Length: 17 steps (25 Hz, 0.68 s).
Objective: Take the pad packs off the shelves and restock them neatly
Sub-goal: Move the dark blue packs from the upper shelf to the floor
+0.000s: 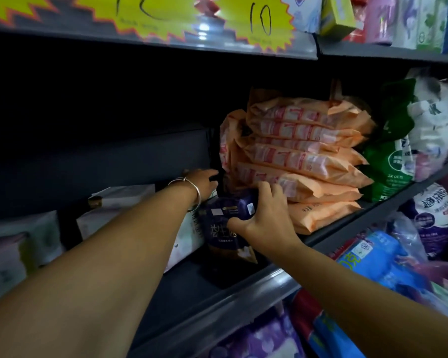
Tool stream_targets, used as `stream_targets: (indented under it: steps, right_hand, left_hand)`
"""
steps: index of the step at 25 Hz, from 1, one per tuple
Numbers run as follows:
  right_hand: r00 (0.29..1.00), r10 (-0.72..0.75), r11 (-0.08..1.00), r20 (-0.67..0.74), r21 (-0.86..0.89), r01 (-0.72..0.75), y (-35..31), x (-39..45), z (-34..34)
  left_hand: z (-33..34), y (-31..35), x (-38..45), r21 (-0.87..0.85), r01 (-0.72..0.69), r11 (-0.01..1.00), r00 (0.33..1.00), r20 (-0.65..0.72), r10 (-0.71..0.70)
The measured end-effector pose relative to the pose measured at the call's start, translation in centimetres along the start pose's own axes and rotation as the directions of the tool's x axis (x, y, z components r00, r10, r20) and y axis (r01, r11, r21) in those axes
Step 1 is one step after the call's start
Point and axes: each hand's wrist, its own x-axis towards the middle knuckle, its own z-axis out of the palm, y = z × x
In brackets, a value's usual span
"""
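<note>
A dark purple pad pack [221, 224] stands upright on the middle shelf [217, 288], left of a stack of orange pad packs [303, 161]. My right hand [265, 217] grips the purple pack's top right edge, its fingers touching the lowest orange packs. My left hand [201, 183], with a silver bangle on the wrist, reaches behind the purple pack into the dark gap beside the stack; its fingertips are hidden. White pad packs [119, 200] stand to the left on the same shelf.
Green and white packs [395, 161] lean right of the orange stack. The shelf above carries yellow price stars [259, 21] and more packs. Blue packs [383, 264] and purple packs [264, 339] fill the shelf below. The back of the middle shelf is dark.
</note>
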Motion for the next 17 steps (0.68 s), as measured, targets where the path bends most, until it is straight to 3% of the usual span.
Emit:
stream_targets:
  steps: [4, 8, 12, 14, 17]
  right_hand:
    - [1.0, -0.005, 1.0, -0.002, 0.002, 0.005, 0.8, 0.4, 0.1]
    - [0.999, 0.025, 1.0, -0.03, 0.0, -0.025, 1.1, 0.6, -0.2]
    - [0.999, 0.002, 0.999, -0.032, -0.037, -0.003, 0.7, 0.6, -0.5]
    - [0.999, -0.049, 0.996, -0.022, -0.08, 0.047, 0.3, 0.8, -0.2]
    - [0.999, -0.048, 0.993, -0.005, -0.104, 0.048, 0.1, 1.2, 0.1]
  left_hand:
    - [0.2, 0.5, 1.0, 0.137, 0.012, 0.99, 0.99, 0.135, -0.03]
    - [0.2, -0.2, 1.1, 0.142, 0.082, 0.987, 0.992, 0.079, -0.094]
    - [-0.4, -0.7, 0.8, 0.097, 0.051, 0.994, 0.976, 0.208, -0.071]
    - [-0.6, -0.8, 0.7, 0.236, 0.01, 0.972, 0.959, 0.273, -0.076]
    - [-0.3, -0.5, 0.9, 0.396, -0.03, 0.918, 0.968, 0.24, -0.072]
